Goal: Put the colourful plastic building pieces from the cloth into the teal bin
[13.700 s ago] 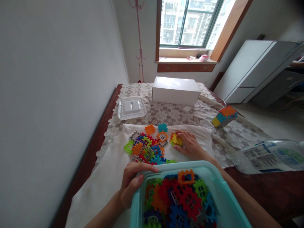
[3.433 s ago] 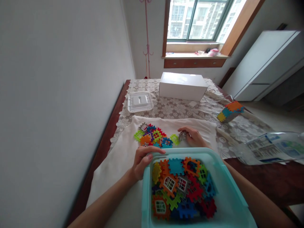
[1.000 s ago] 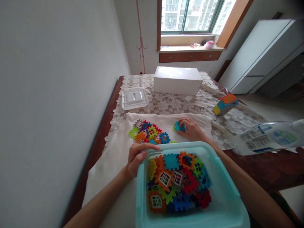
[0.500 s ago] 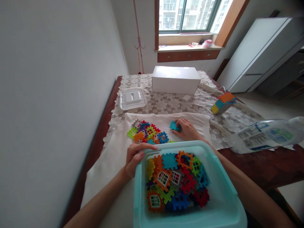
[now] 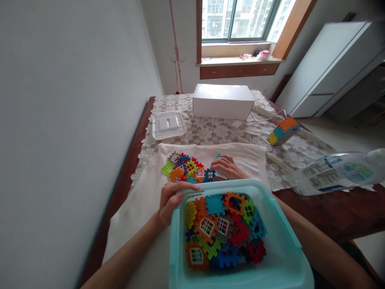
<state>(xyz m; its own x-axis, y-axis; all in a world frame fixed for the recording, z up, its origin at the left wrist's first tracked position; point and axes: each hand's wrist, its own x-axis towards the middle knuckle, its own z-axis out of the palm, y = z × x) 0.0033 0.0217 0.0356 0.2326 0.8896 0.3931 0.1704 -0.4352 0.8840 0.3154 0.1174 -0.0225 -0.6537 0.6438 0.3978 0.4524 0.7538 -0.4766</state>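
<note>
One turquoise tile (image 5: 218, 155) is left aside as your half-curled right hand (image 5: 227, 167), hold unclear, shifts to a blue window tile (image 5: 208, 175); your left hand (image 5: 171, 201) clasps the tub (image 5: 177, 257).

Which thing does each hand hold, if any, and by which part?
The left hand holds the bin by the rim at its far-left corner. The right hand is at a blue piece; whether it grips it cannot be told.

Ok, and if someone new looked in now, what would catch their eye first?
Probably the turquoise bin in the foreground, loaded with bright notched tiles. Just beyond its far rim, a multicoloured heap of similar pieces lies on a white cloth. Farther back sits a plain white box.
</note>
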